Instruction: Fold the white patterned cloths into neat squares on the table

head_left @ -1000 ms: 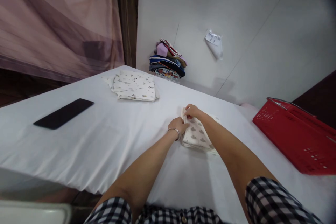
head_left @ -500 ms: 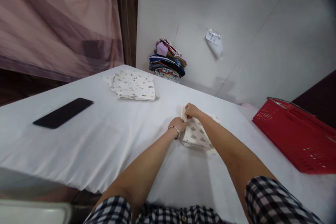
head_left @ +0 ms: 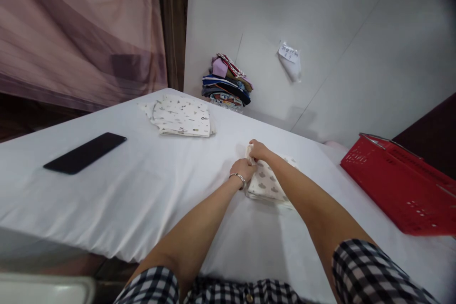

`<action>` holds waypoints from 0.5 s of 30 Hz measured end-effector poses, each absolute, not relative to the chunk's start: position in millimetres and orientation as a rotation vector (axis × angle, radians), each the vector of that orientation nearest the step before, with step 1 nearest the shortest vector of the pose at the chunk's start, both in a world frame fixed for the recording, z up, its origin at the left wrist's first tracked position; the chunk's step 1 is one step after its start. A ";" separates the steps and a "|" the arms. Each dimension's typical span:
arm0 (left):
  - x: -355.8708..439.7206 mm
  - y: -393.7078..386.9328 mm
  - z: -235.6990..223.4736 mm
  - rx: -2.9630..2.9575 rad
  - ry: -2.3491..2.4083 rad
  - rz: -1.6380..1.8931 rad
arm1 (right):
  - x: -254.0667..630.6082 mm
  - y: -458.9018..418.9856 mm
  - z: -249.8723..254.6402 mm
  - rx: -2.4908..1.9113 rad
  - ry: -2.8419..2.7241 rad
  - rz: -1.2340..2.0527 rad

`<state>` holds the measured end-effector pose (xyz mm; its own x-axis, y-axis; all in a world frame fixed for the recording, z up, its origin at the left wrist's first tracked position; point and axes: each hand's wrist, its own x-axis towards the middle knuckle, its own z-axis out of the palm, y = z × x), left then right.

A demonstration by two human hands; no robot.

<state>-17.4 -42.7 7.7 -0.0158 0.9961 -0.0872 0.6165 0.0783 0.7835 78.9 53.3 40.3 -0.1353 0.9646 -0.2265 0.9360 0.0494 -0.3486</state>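
Observation:
A small folded white cloth with a grey print (head_left: 268, 184) lies on the white-covered table (head_left: 142, 190) in front of me. My left hand (head_left: 242, 169), a bracelet at its wrist, pinches the cloth's left edge with closed fingers. My right hand (head_left: 258, 150) grips the cloth's far left corner, fingers curled on the fabric. The two hands are close together, almost touching.
A folded white patterned garment (head_left: 181, 116) lies at the far left of the table. A black phone (head_left: 84, 153) rests on the left. A stack of coloured clothes (head_left: 227, 83) stands against the wall. A red plastic basket (head_left: 402, 185) sits at the right.
Both hands have stayed on the cloth's left edge, shifting only slightly. The view has drifted a little.

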 end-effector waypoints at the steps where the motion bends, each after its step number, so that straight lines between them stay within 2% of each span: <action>1: -17.6 -42.1 7.2 1.604 1.697 0.742 | 79.3 52.2 40.8 -2.016 -2.225 0.641; 15: -21.8 -41.0 6.4 1.560 1.649 0.755 | 79.6 41.9 49.0 -2.013 -2.278 0.684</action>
<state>-21.8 -41.0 6.4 0.0042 0.9936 -0.1130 0.5637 0.0910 0.8210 79.6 41.9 49.0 -0.1650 0.9501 -0.2646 0.9388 0.0690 -0.3374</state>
